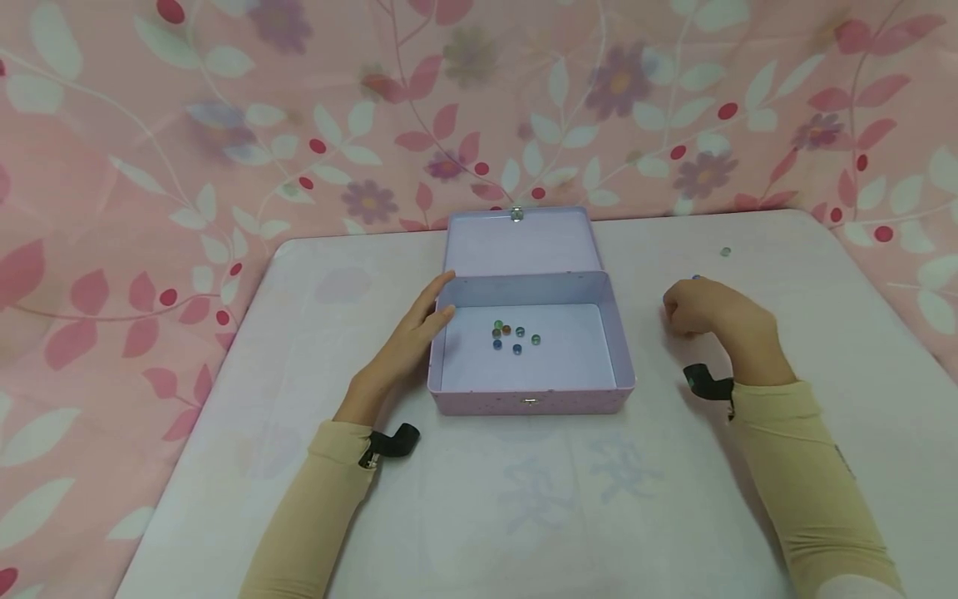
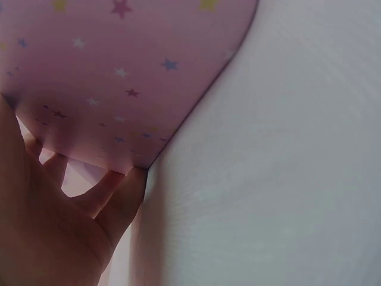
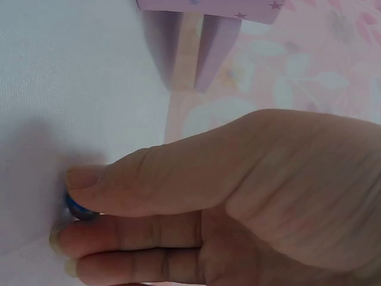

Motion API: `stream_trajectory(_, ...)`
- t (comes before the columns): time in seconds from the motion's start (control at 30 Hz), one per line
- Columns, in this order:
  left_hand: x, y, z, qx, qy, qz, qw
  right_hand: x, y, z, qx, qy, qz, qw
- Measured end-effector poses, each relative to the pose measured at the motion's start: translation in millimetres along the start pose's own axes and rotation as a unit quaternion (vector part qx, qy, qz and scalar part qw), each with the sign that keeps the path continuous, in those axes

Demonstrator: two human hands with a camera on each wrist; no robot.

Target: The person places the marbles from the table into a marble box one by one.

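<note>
A lilac tin box (image 1: 531, 403) with its lid (image 1: 521, 243) swung back stands in the middle of the table. Several glass marbles (image 1: 517, 349), in blue, green and amber, lie on its floor. My left hand (image 1: 407, 337) rests against the box's left side, thumb at the rim and fingers stretched toward the hinge corner; the left wrist view shows the fingers against the star-printed wall (image 2: 131, 77). Right of the box, my right hand (image 1: 714, 312) is low at the table. Its thumb and index finger pinch a blue marble (image 3: 82, 210), mostly covered by the thumb.
A pale green marble (image 1: 725, 251) lies on the white tabletop (image 1: 479, 516) at the far right. Just beyond the right hand, a blue marble (image 1: 696, 277) peeks out. Behind the table hangs a pink floral cloth (image 1: 299, 100).
</note>
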State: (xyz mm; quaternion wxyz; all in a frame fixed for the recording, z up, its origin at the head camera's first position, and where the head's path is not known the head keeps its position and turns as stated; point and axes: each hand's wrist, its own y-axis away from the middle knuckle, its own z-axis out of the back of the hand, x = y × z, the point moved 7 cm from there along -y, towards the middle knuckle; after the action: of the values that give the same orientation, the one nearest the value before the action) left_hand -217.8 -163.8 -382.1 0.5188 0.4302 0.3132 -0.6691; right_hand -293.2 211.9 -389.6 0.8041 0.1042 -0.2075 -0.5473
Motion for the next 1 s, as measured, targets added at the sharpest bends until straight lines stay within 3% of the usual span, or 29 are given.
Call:
stream_trajectory(0.37, 0.7, 0.1, -0.9, -0.002, 0.012, 0.003, 0.9999, 12, 2, 11, -0.046, -0.007, 0.043, 0.998)
stream_trajectory(0.7, 2.0, 0.5, 0.1, -0.004, 0.011, 0.005, 0.9999, 24, 6, 20, -0.065, -0.025, 0.043, 0.997)
stream_trajectory(0.93, 31.7, -11.7, -1.0, -0.015, 0.012, -0.008, 0.9998, 34, 5, 24, -0.082, -0.035, 0.046, 0.995)
stream_trajectory(1.0, 33.8, -12.5, -1.5, -0.018, 0.012, -0.011, 0.9997, 37, 4, 24, -0.086, -0.034, 0.053, 0.994)
